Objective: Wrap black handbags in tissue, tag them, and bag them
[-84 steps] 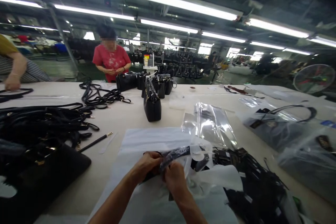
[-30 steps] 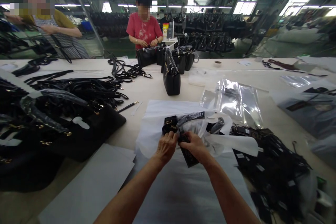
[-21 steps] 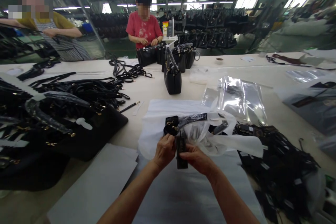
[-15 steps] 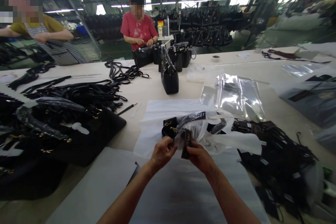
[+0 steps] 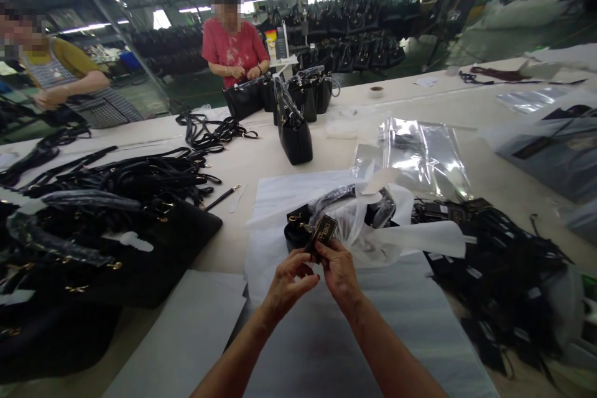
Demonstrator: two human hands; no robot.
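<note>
A black hang tag (image 5: 326, 229) with gold lettering is pinched in my right hand (image 5: 339, 267), tilted in front of a handbag. Close beside it, my left hand (image 5: 290, 280) has curled fingers at the tag's lower end; its thumb stands a little apart, and what the fingertips grip is too small to make out. Behind both hands lies the black handbag (image 5: 296, 237), with gold-coloured hardware and plastic-wrapped handles (image 5: 332, 198). White wrapping (image 5: 364, 230) covers much of the bag, and its lower part is hidden. White sheets (image 5: 354, 329) lie beneath.
Black handbags (image 5: 172, 249) and straps (image 5: 140, 168) are heaped at left. Black tags (image 5: 494, 286) lie in a pile at right, near clear plastic bags (image 5: 420, 155). Across the table, a person in red (image 5: 236, 50) handles bags near a standing black bag (image 5: 296, 140).
The hang tag has tilted and moved left and up, closer to the handbag, in my right hand. My left thumb has opened away from its fingers. The camera view has shifted slightly.
</note>
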